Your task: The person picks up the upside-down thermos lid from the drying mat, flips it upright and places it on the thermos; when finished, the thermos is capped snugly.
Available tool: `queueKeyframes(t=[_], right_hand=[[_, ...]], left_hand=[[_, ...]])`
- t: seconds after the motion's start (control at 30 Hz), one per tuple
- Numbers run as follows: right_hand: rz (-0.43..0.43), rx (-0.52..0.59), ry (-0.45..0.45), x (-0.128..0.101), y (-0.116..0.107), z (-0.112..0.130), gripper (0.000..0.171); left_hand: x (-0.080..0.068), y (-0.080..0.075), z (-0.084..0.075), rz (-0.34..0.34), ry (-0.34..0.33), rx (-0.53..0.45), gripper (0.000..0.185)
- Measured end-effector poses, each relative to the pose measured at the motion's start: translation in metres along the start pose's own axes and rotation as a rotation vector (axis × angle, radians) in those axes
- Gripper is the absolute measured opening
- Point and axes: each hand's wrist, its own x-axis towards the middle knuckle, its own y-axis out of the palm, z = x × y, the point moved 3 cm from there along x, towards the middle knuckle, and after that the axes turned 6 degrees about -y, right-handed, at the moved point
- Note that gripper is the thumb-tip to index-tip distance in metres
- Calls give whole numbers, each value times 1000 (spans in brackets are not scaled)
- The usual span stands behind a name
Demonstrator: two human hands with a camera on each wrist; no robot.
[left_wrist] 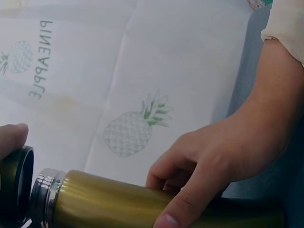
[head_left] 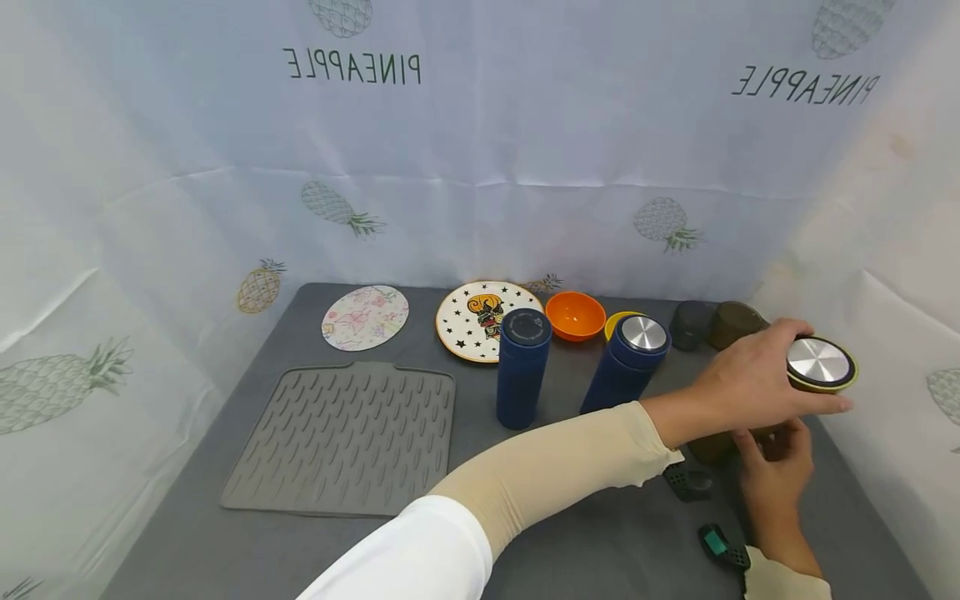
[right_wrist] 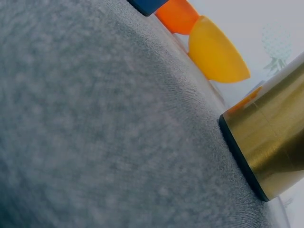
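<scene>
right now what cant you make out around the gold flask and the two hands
- Head view: the left hand covers the gold flask body, so its threaded neck is hidden.
- Head view: the right hand fingers lie behind the flask, so the grip is unclear.
- Left wrist view: the lid is cut off by the left edge.
- Right wrist view: the yellow bowl and orange bowl are blurred; neither hand shows.

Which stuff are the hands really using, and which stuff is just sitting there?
In use:
- gold flask, gripped by the right hand
- its lid, held by the left hand

Just lying about:
- two blue flasks
- grey mat
- star plate
- flowery plate
- orange bowl
- yellow bowl
</scene>
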Motion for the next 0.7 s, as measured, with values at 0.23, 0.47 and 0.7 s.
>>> queueKeyframes(t=[0.23,0.47,0.7], right_hand=[[-21,23,15,0,-2,-4,51],[-3,-26,62,-2,-3,-5,55],[-8,-22,31,0,-2,-3,54]], left_hand=[[2,4,0,-10,10,26,80],[2,7,2,-47,-17,21,76],[5,13,9,-50,-23,-36,76]])
